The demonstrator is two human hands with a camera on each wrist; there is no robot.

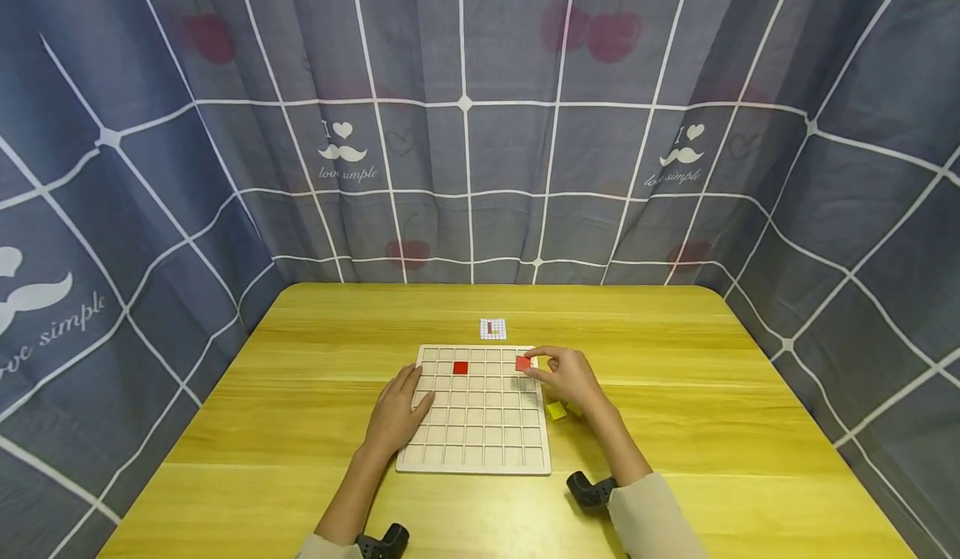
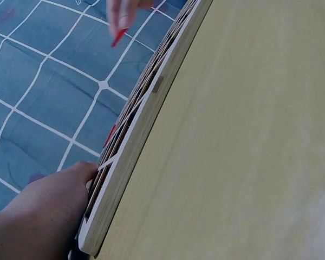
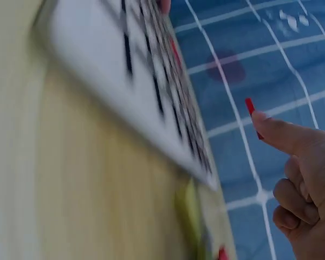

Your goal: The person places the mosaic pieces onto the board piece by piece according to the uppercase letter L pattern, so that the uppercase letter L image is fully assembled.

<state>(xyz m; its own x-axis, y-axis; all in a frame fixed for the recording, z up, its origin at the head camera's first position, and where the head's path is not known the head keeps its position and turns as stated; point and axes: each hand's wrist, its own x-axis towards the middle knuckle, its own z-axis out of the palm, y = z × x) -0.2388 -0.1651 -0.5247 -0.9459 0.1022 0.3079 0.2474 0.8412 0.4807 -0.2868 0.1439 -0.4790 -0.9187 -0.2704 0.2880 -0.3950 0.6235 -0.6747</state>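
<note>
A pale wooden grid board [image 1: 480, 458] lies flat on the table, and a red square tile [image 1: 461, 367] sits in one of its cells near the far side. Along the board's left edge rests my left hand [image 1: 395, 416], thumb on the top face; its other fingers are hidden in the left wrist view. My right hand [image 1: 573, 376] pinches a second red tile [image 1: 522, 363] between thumb and fingertip, over the far right corner of the board. The right wrist view shows this tile [image 3: 249, 105] edge-on, apart from the board.
Yellow tiles [image 1: 556, 411] lie right of the board, partly under my right forearm. A small printed grid card [image 1: 492, 329] is behind the board on the yellow wood-grain table [image 1: 300, 376]. A grey checked curtain [image 1: 510, 151] surrounds the table. Black devices [image 1: 591, 490] are on both wrists.
</note>
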